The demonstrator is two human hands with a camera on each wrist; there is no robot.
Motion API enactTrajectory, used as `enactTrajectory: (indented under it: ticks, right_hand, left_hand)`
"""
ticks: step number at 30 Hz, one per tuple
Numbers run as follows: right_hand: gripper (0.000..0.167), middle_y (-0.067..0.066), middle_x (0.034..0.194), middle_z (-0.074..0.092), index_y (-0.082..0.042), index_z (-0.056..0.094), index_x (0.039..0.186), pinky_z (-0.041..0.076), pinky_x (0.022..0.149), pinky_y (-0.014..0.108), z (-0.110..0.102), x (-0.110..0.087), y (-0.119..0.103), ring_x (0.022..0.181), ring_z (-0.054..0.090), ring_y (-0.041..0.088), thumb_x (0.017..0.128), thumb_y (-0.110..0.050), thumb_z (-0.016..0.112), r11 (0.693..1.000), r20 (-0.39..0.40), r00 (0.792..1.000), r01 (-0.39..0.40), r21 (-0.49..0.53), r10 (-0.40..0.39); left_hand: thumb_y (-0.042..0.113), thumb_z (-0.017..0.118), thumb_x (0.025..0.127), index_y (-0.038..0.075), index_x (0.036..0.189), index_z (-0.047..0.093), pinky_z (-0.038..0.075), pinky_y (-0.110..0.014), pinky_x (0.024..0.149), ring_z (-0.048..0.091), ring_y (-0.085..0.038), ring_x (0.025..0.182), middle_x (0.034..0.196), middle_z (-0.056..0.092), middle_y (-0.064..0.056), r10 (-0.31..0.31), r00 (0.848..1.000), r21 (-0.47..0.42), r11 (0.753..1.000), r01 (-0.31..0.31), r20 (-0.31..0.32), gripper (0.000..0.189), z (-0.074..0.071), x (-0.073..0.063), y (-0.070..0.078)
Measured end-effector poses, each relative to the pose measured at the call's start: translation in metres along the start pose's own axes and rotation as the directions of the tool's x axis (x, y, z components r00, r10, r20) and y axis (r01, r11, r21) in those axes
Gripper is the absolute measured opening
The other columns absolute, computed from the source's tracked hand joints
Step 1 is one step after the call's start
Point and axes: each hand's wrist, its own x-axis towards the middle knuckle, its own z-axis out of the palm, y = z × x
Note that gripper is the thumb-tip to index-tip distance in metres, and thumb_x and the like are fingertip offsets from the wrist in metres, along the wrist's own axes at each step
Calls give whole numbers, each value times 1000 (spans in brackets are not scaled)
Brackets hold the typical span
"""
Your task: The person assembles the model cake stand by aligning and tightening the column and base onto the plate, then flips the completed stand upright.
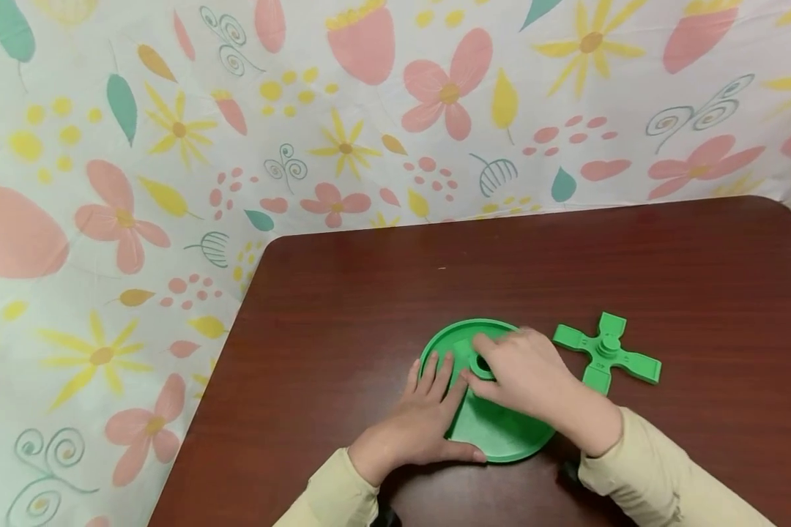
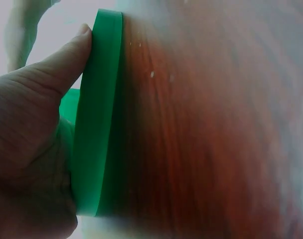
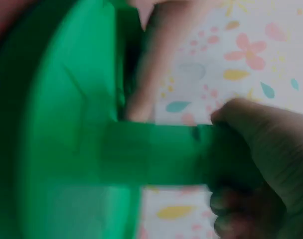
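Observation:
A round green dish (image 1: 507, 439) with a raised rim lies on the table. From its middle rises a green post (image 3: 151, 154), plain in the right wrist view. My right hand (image 1: 530, 369) grips a green ring-shaped piece (image 1: 480, 368) at the post's top, thumb and fingers around it; a dark hole shows in its centre. My left hand (image 1: 418, 424) lies spread over the dish's left side with straight fingers. Its thumb (image 2: 67, 59) rests at the rim (image 2: 97, 114) in the left wrist view.
Right of the dish, a green cross-shaped piece (image 1: 608, 350) with a round central knob lies on the dark wooden table (image 1: 343, 307). Part of one arm is behind my right wrist. A flower-patterned cloth (image 1: 369, 132) hangs along the table's back and left edges.

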Motion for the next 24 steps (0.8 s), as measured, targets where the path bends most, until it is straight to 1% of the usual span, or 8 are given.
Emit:
enactTrajectory:
  ticks: [2,6,9,12,15,17,21,24]
  right_hand:
    - [23,-12,64,50,-16,63,89,44,59,30,-5,-2,5,58,49,8,77,-30,77,998,37,998,55,41,-56]
    - [67,5,115,64,-17,56,137,49,85,48,-14,-5,5,100,62,26,79,-43,76,998,98,994,38,55,-43]
    - [66,3,93,67,-10,60,125,50,72,42,-14,-2,-1,79,64,22,81,-58,71,1000,90,996,-3,1,3]
    - [48,-2,74,60,-8,64,105,47,62,38,-11,0,-5,64,59,19,81,-48,74,1000,62,998,-3,-28,5]
    - [52,5,96,66,-9,63,121,50,73,44,-10,1,-6,83,63,25,79,-38,72,1000,75,997,-11,-28,13]
    - [57,5,94,66,-9,62,123,51,71,42,-10,1,-7,81,64,25,80,-44,72,999,80,996,-36,-30,38]
    - [46,-2,69,59,-8,63,102,46,53,34,-7,4,-9,59,58,18,81,-47,72,996,82,994,-75,-38,78]
    - [52,5,87,67,-8,63,118,50,59,38,-7,5,-9,73,64,24,79,-42,72,996,82,993,-82,-42,86]
  left_hand:
    - [80,43,82,17,157,-1,-4,-52,116,-18,-33,146,161,-15,-14,12,1000,0,1000,-12,1,108,0,2,0]
    - [80,44,81,15,158,1,-4,-52,116,-18,-33,146,161,-15,-13,10,1000,17,1000,-10,-1,109,0,4,-2]
    - [80,45,81,15,158,2,-4,-52,116,-18,-33,146,161,-14,-14,3,1000,22,1000,-3,-11,110,2,4,-2]
    - [80,46,81,15,158,3,-3,-53,116,-17,-34,146,161,-13,-15,12,1000,19,1000,-12,-25,110,3,4,-3]
    - [80,47,81,14,158,3,-4,-53,116,-17,-34,146,161,-13,-15,16,999,5,1000,-16,-35,110,4,4,-4]
    - [79,48,81,14,158,3,-4,-53,116,-17,-34,146,161,-13,-15,13,999,-7,1000,-13,-35,110,4,3,-4]
    - [78,49,81,15,158,4,-4,-52,116,-17,-33,146,161,-13,-15,9,999,-7,1000,-10,-33,109,4,3,-5]
    - [79,47,81,15,158,3,-5,-52,116,-18,-33,146,161,-14,-14,12,999,-4,1000,-13,-32,109,4,3,-5]
